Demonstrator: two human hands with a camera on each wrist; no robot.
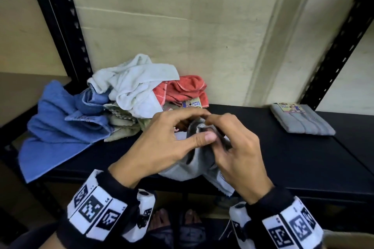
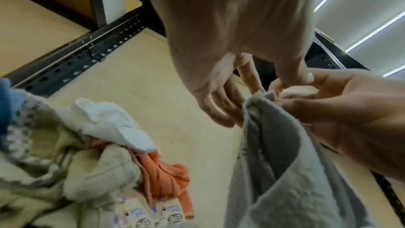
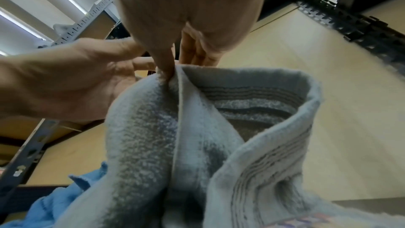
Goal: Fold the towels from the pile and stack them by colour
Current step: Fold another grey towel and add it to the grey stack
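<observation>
Both hands up over the shelf (image 1: 283, 159), left hand (image 1: 162, 147) and right hand (image 1: 240, 153) each pinching the top hem of the grey towel (image 1: 190, 168), bunched and dangling. Risk: corners mismatched, pinch slipping, cloth dropping onto the pile (image 1: 113, 103) and muddling colours. Folded grey towel (image 1: 301, 121) waiting right.

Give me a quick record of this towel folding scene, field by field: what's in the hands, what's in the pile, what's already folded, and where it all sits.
In hand: grey towel, unfolded, held up by its top edge
Left hand: pinches the towel edge
Right hand: pinches the same edge beside it
Pile: blue towel, white towel, red towel, beige towel, all unfolded
Folded: one grey folded towel, far right
Surface: black shelf
</observation>
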